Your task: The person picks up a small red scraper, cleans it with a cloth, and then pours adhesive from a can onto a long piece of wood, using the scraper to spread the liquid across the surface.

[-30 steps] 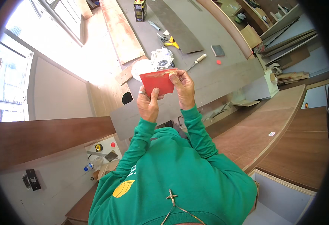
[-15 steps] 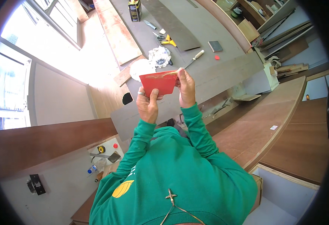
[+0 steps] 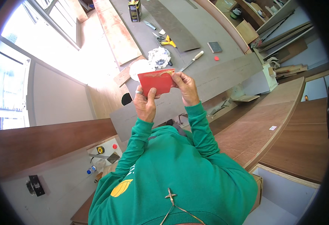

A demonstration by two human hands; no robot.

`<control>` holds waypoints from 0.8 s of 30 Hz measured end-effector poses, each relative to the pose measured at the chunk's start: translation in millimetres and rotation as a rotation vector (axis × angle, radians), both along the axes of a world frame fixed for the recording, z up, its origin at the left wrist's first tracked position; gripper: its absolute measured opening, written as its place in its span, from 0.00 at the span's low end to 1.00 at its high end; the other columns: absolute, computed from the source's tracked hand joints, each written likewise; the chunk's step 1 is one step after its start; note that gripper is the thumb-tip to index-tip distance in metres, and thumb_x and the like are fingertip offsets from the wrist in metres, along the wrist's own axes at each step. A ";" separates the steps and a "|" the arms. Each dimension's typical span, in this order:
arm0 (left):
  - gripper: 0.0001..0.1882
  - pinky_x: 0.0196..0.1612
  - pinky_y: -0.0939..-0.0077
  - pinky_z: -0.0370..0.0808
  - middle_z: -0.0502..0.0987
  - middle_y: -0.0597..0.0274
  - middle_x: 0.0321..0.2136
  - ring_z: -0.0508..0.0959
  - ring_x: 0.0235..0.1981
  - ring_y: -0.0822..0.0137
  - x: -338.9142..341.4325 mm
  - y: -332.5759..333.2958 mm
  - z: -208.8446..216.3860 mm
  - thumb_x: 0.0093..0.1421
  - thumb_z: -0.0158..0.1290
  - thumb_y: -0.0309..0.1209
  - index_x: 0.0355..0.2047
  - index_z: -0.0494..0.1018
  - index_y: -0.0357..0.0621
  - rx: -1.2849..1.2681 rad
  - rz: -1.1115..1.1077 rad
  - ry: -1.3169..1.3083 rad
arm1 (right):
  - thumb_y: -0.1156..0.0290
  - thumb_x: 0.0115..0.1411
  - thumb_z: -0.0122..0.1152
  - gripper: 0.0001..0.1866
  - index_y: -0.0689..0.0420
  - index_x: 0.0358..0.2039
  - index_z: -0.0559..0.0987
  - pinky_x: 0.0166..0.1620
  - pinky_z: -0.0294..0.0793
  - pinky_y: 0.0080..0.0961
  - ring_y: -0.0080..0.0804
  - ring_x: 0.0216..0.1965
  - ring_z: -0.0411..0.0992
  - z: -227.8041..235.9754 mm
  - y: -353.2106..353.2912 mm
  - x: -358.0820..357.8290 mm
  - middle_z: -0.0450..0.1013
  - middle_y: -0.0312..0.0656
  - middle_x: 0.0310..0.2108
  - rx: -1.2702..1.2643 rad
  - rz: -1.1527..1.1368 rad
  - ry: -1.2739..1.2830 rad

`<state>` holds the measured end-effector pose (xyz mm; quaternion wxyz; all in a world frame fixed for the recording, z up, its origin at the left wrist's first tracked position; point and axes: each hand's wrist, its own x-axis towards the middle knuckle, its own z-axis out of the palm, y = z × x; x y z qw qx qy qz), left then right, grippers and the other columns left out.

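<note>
Above the near part of the workbench I hold a flat red plastic spreader (image 3: 155, 83), shaped like a trapezoid, with a tan smear along its upper edge. My left hand (image 3: 145, 105) is closed on its lower left part, thumb lying across the front face. At the upper right corner, the fingers and thumb of my right hand (image 3: 187, 88) pinch the smeared edge. Just beyond the spreader lie a crumpled white rag (image 3: 159, 57) and a round white item (image 3: 140, 68), partly covered by it. A knife with a pale handle (image 3: 192, 60) rests to the right.
Farther up the grey bench (image 3: 205, 22) are a yellow-handled tool (image 3: 168, 41), scissors (image 3: 158, 36), a dark box (image 3: 134, 10), a dark block (image 3: 215, 47) and a red disc (image 3: 216, 58). A long board (image 3: 117, 33) lies left. A curved wooden panel (image 3: 262, 123) stands right.
The spreader has shifted slightly left. My right fingers, upright behind its corner before, now bend over and pinch the smeared corner from the side.
</note>
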<state>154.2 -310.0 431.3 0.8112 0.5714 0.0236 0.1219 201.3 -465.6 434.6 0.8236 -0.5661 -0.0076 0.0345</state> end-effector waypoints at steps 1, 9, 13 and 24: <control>0.13 0.36 0.79 0.79 0.77 0.59 0.39 0.80 0.34 0.71 0.6 0.4 -0.8 0.66 0.51 0.25 0.49 0.68 0.35 0.005 0.006 -0.006 | 0.60 0.63 0.63 0.13 0.58 0.32 0.79 0.36 0.74 0.16 0.15 0.30 0.71 -2.2 -0.7 0.7 0.75 0.31 0.29 -0.010 0.007 0.000; 0.13 0.35 0.79 0.79 0.77 0.58 0.40 0.80 0.35 0.70 7.6 4.7 -1.8 0.66 0.50 0.25 0.49 0.68 0.35 0.021 -0.022 0.002 | 0.59 0.64 0.61 0.14 0.59 0.33 0.79 0.38 0.74 0.19 0.17 0.30 0.71 -3.0 -13.3 7.4 0.75 0.33 0.29 -0.048 0.126 -0.001; 0.13 0.35 0.79 0.79 0.77 0.58 0.40 0.81 0.35 0.69 7.7 6.1 -4.1 0.66 0.50 0.26 0.50 0.67 0.35 -0.024 -0.078 0.039 | 0.62 0.62 0.63 0.13 0.61 0.37 0.79 0.39 0.73 0.19 0.19 0.31 0.71 -6.7 -24.6 14.5 0.75 0.34 0.30 -0.109 0.198 -0.024; 0.13 0.34 0.80 0.79 0.78 0.59 0.37 0.80 0.33 0.72 14.1 11.9 -8.5 0.65 0.51 0.26 0.49 0.69 0.35 0.128 -0.122 0.091 | 0.65 0.59 0.68 0.19 0.62 0.47 0.76 0.43 0.73 0.18 0.19 0.35 0.70 9.7 -38.8 24.1 0.74 0.34 0.36 -0.241 0.150 -0.044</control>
